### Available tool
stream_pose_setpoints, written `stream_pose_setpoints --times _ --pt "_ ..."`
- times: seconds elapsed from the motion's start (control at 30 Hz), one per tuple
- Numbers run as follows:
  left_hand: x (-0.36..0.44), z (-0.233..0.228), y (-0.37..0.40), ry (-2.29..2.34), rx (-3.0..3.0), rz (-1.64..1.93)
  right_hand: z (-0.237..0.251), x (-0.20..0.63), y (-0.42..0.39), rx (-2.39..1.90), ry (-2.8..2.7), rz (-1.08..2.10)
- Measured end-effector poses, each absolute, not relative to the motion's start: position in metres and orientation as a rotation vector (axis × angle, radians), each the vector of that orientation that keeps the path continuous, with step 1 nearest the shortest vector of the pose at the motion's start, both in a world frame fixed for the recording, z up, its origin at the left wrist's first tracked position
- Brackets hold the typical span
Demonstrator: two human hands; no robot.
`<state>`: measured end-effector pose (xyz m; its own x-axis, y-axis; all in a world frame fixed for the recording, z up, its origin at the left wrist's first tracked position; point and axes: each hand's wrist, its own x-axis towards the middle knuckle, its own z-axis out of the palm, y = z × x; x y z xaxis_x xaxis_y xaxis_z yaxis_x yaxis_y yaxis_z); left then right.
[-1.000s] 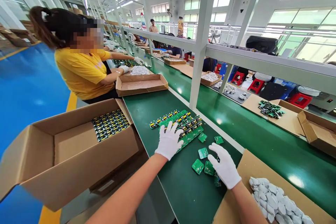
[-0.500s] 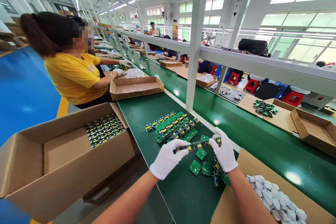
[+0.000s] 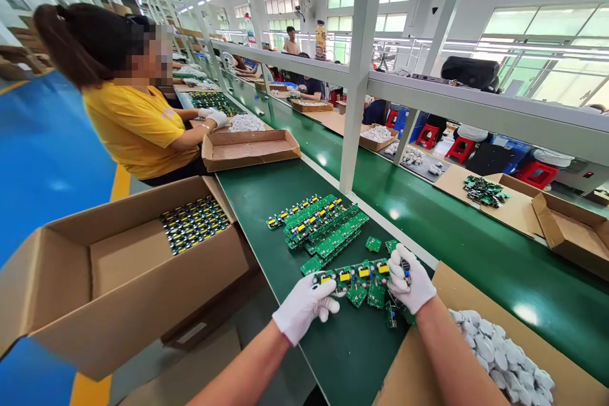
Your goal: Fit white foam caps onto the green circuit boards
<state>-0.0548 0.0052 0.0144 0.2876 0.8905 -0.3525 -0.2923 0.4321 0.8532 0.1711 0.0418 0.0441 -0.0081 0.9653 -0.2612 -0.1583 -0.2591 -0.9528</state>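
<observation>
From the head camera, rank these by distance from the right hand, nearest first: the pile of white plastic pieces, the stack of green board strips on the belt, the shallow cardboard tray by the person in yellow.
Measured from the right hand:
1. Pile of white plastic pieces, just to its right on the cardboard.
2. Stack of green board strips, up the belt to its left.
3. Shallow cardboard tray, far up the belt beside the person in yellow.

A long green strip of circuit boards (image 3: 354, 275), studded with yellow and black components, is held level above the green table (image 3: 342, 355), each end pinched in a white-gloved grip, left hand (image 3: 304, 307) and right hand (image 3: 409, 280), component side turned toward the camera, just above small loose green boards (image 3: 367, 295).
</observation>
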Motion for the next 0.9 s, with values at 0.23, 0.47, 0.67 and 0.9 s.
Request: stream_pose_setpoints --times 0.23,0.47,0.67,0.9 --pt "-0.039 0.022 0.001 0.961 0.809 0.963 0.059 0.162 0.038 -1.488 -1.262 0.999" --pt "-0.020 0.019 -0.005 0.931 0.570 1.069 0.042 0.142 0.031 -1.592 -1.507 0.873" --pt "-0.022 0.010 0.003 0.885 0.298 1.027 0.061 0.163 0.041 -1.552 -1.458 0.917" --pt "-0.008 0.015 0.002 0.945 0.527 1.163 0.070 0.153 0.031 -1.616 -1.589 0.663"
